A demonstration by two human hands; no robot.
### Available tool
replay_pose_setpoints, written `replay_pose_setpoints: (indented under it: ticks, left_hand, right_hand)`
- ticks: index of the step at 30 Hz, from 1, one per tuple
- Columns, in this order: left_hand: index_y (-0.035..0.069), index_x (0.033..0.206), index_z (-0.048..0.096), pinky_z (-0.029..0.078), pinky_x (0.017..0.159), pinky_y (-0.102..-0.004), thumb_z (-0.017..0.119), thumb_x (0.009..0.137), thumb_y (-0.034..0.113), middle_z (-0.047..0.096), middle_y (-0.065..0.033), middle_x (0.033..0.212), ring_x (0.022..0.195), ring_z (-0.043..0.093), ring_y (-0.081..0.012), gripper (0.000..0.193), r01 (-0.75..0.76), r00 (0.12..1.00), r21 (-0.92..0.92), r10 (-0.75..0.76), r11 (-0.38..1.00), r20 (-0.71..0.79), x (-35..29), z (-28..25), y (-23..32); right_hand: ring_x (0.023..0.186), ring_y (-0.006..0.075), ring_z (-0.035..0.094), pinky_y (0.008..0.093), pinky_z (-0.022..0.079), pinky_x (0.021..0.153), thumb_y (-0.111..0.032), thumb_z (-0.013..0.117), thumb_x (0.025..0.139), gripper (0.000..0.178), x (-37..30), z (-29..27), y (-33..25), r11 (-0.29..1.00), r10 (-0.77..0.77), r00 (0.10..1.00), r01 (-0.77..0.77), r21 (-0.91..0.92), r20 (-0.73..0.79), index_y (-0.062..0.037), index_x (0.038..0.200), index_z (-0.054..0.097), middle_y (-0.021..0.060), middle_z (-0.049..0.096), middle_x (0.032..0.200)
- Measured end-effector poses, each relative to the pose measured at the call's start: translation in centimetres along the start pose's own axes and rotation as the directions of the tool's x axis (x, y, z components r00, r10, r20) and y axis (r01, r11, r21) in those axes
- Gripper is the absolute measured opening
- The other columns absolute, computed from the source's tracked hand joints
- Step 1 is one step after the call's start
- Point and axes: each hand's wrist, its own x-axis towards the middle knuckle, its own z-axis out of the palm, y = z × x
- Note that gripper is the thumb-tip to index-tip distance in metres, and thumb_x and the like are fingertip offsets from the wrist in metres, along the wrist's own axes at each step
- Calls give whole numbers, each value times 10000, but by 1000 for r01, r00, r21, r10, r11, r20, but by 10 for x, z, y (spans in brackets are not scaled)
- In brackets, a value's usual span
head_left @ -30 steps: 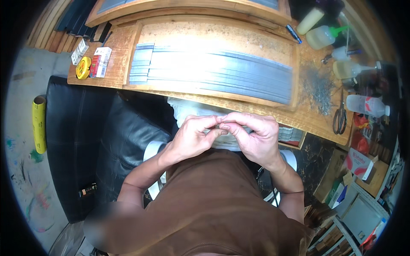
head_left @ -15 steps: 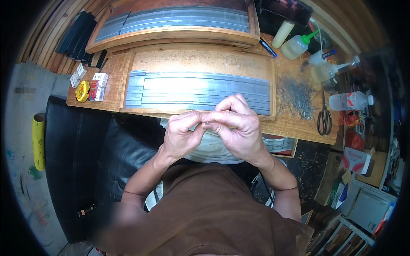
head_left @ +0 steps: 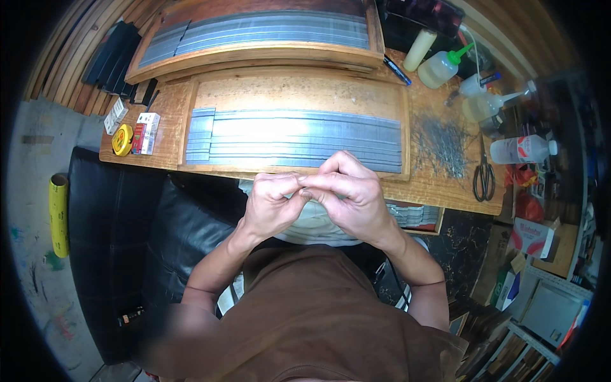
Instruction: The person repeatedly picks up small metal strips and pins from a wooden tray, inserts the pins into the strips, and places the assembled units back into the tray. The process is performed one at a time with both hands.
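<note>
My left hand (head_left: 272,204) and my right hand (head_left: 350,198) meet fingertip to fingertip just off the front edge of the wooden workbench. Thumb and forefinger are pinched on each side, and whatever lies between them is hidden or too small to name. Beyond them is a shallow wooden tray (head_left: 254,81) with narrow grey metallic strips (head_left: 356,137) laid side by side in it. A pile of thin, loose dark slivers (head_left: 442,146) lies to the right of the tray.
Black scissors (head_left: 484,181) rest at the bench's right end, near a clear plastic bottle (head_left: 520,150) and a green-capped squeeze bottle (head_left: 440,69). At left sit a yellow tape measure (head_left: 122,139) and small boxes (head_left: 146,132). Behind stands a second tray of strips (head_left: 273,30).
Both hands stay pinched together; the right hand's raised knuckles have dropped slightly. The view has shifted a little.
</note>
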Motion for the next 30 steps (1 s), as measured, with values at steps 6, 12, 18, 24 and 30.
replay_pose_setpoints:
  ticks: [6, 12, 18, 24, 30]
  left_hand:
    - [-18, 1091, 780, 565, 698, -264, 721, 872, -45, 792, -152, 911, 787, 754, -158, 228, 81, 994, 13, -82, 997, 78, 4, -7, 5]
    - [-16, 1151, 774, 585, 769, -255, 712, 895, -37, 808, -151, 989, 876, 770, -153, 265, -31, 996, -173, 17, 984, -84, 10, 0, 17]
    - [-22, 1072, 786, 520, 630, -235, 720, 908, -19, 758, -85, 779, 679, 670, -81, 177, 124, 984, 42, -128, 991, 127, 10, -15, 24]
    - [-48, 1039, 766, 564, 727, -214, 743, 973, 37, 785, -79, 937, 883, 713, -82, 110, 523, 846, -485, -356, 701, 397, -32, 4, 22]
    - [-7, 1089, 759, 623, 670, -255, 725, 979, 72, 795, -124, 968, 877, 788, -204, 140, 844, 533, -417, -612, 337, 584, -26, 13, -16]
  right_hand:
    - [801, 186, 611, 315, 503, 664, 44, 818, 794, 216, 0, 1, 2, 995, 84, 996, -84, 48, 2, -22, 999, 811, 58, 633, 849]
    - [766, 176, 594, 309, 492, 645, 37, 824, 796, 209, 1, 3, 1, 998, 41, 999, -41, 54, 5, -23, 996, 813, 58, 610, 824]
    - [718, 140, 564, 287, 456, 603, 23, 825, 822, 166, -2, 3, -4, 996, 79, 995, -77, 37, -67, -17, 982, 809, 54, 601, 819]
    - [690, 65, 578, 216, 466, 615, -17, 834, 878, 186, -57, 14, -12, 871, 445, 895, -443, 213, 43, 1, 1055, 781, 4, 620, 832]
    - [645, 42, 598, 194, 498, 581, -178, 699, 1033, 198, -93, 34, 31, 248, 763, 569, -696, 674, 307, 15, 1069, 727, -4, 663, 797]
